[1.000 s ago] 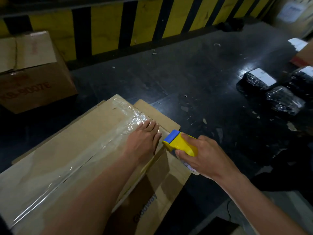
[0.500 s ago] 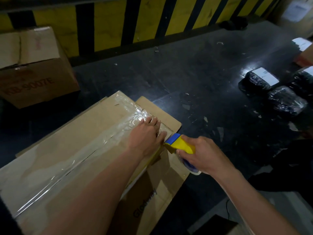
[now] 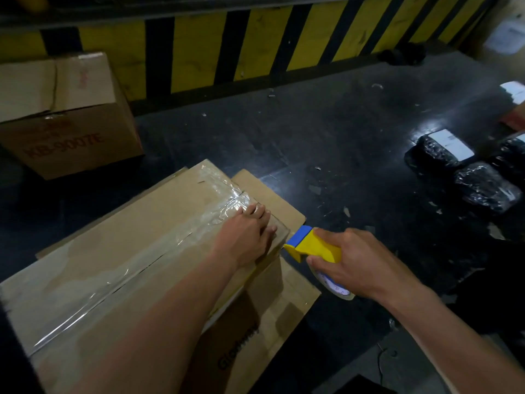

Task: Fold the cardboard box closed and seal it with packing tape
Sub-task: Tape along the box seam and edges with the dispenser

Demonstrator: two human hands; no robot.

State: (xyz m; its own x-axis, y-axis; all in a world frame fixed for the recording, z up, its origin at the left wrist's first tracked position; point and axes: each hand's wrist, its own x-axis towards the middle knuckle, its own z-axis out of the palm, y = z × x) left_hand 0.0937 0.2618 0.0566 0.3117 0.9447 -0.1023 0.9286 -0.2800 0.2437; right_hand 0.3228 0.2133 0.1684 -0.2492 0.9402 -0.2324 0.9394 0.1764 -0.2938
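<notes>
Cardboard box [image 3: 113,265]: sits at the near left of the dark floor [image 3: 341,137], top flaps folded shut. A clear tape strip [image 3: 176,245] runs along the centre seam to the box's far end, wrinkled there. The box rests on a flat cardboard sheet [image 3: 270,194] that sticks out at its far and right sides.

Left hand [image 3: 244,237]: palm down on the box top near its far right corner, fingers straight and together, pressing on the tape. Nothing grasped.

Right hand [image 3: 360,265]: fingers and thumb wrapped round the yellow tape dispenser [image 3: 315,248], firm grasp. The dispenser's blue tip is just beside the box's upper right edge; whether it touches cannot be told. The tape roll [image 3: 338,291] shows below the hand.

Surroundings: second box [image 3: 65,118], printed "KB-9007E", at the far left of the floor, well apart from the first. Black wrapped parcels [image 3: 485,189] lie near the right edge, one with a white label. Yellow-and-black striped barrier [image 3: 255,44] runs along the far edge.
</notes>
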